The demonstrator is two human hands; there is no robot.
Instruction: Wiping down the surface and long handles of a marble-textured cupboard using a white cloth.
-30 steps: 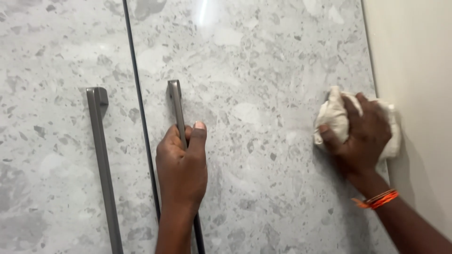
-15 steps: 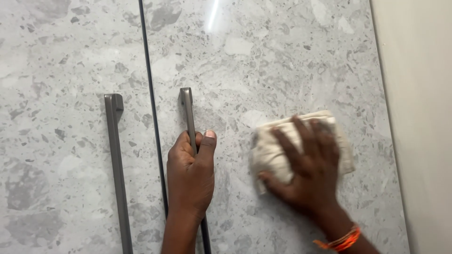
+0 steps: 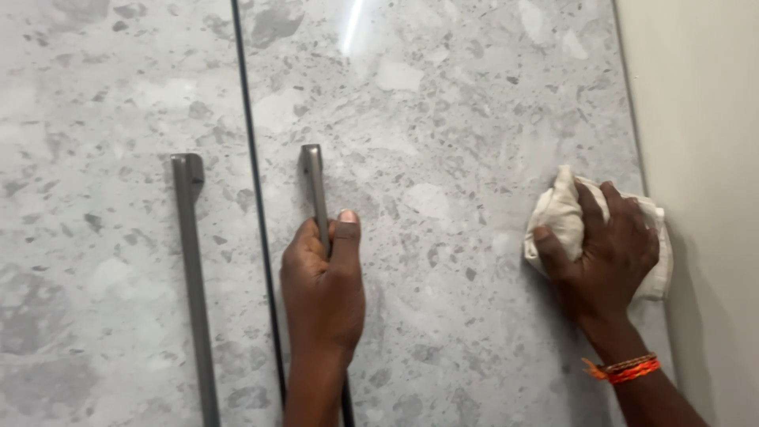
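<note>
Two grey stone-patterned cabinet doors fill the view. My left hand (image 3: pixel 324 289) is wrapped around the long dark metal handle (image 3: pixel 314 178) of the right door (image 3: pixel 443 119), thumb up along the bar. My right hand (image 3: pixel 605 249) presses a crumpled white cloth (image 3: pixel 557 209) flat against the right door near its right edge. An orange bracelet sits on my right wrist.
The left door (image 3: pixel 95 119) has its own matching vertical handle (image 3: pixel 192 277). A thin dark gap (image 3: pixel 251 158) runs between the doors. A plain cream wall (image 3: pixel 696 119) borders the right door.
My right hand slid the cloth from the door's right edge toward the middle and back to the right edge. My left hand kept its grip on the handle.
</note>
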